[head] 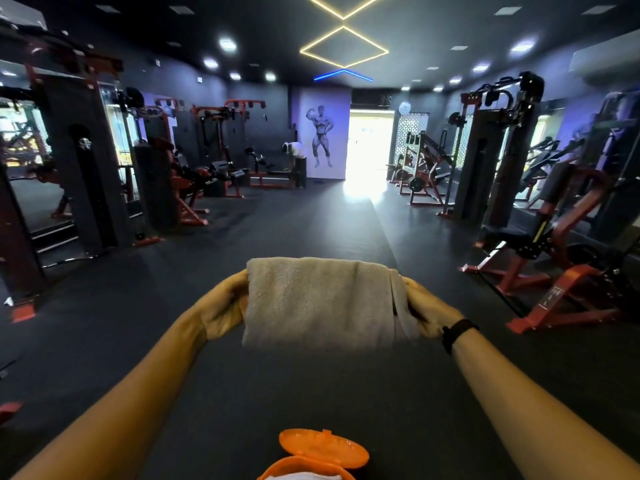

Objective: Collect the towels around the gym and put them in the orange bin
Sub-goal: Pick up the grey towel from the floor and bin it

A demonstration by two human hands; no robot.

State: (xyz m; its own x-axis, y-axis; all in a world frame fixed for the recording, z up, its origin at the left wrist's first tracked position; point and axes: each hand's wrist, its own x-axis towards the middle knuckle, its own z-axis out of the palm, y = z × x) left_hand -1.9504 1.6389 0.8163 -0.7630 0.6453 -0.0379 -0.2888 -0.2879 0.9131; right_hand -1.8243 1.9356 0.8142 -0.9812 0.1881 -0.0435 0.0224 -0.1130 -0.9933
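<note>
Above the open orange bin (311,460), left hand (225,308) and right hand (426,315) grip a folded beige towel (318,303).

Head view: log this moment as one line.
hands left, right: gripping towel ends | orange bin: below, lid open | step: drop pending

Head-worn wide-angle view, facing forward and slightly down the gym aisle, edges probably distorted

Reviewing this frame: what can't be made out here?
- Orange bin: body cut off by head view's bottom edge; only lid and rim show.
- White towel inside: mostly cropped.
- Left hand, right hand: fingers hidden behind beige towel.
- Distant person: too small.
</note>
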